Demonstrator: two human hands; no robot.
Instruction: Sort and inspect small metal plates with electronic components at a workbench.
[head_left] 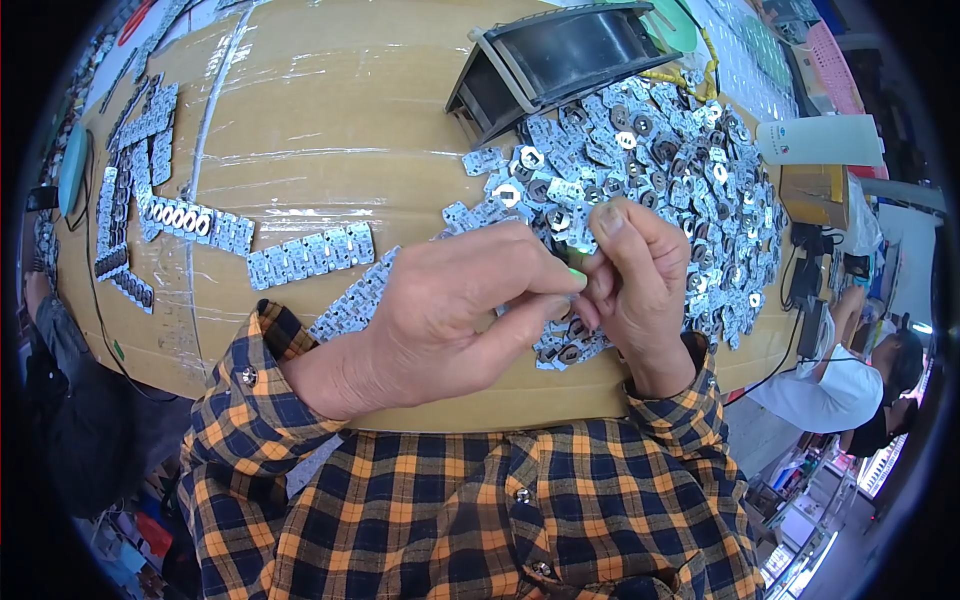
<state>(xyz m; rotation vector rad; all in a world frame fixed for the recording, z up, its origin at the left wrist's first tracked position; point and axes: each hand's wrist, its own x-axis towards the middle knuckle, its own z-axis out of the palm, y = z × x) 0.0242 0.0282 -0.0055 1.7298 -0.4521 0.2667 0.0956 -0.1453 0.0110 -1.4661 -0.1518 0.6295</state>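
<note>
- The left hand (450, 300) and the right hand (630, 275) meet above the near edge of the desk (330, 130), fingertips pinched together on a small metal piece (578, 272) with a hint of green at the pinch point.
- The left hand is closed to a thumb-and-forefinger pinch, its other fingers curled under; the right hand is likewise nearly closed, thumb upright, fingertips pressed to the same spot.
- The piece is mostly hidden between the fingertips, so I cannot tell its long axis or which way it points; it seems to lie roughly across, from one hand to the other.
- Judged by the loose pile of stamped plates (660, 170) spread toward the far right corner, such a part is probably thin, light and stiff, with sharp punched edges and a smooth, slippery face.
- A grip by the flat faces near the edges looks safest; fingertip pinching suits it, since it is too small for a full grasp.
- Strips of joined plates (310, 255) lie in rows toward the left edge, their long axes running partly along the desk and partly across it.
- A dark tray (560, 55) stands tilted at the far edge, just beside the pile.
</note>
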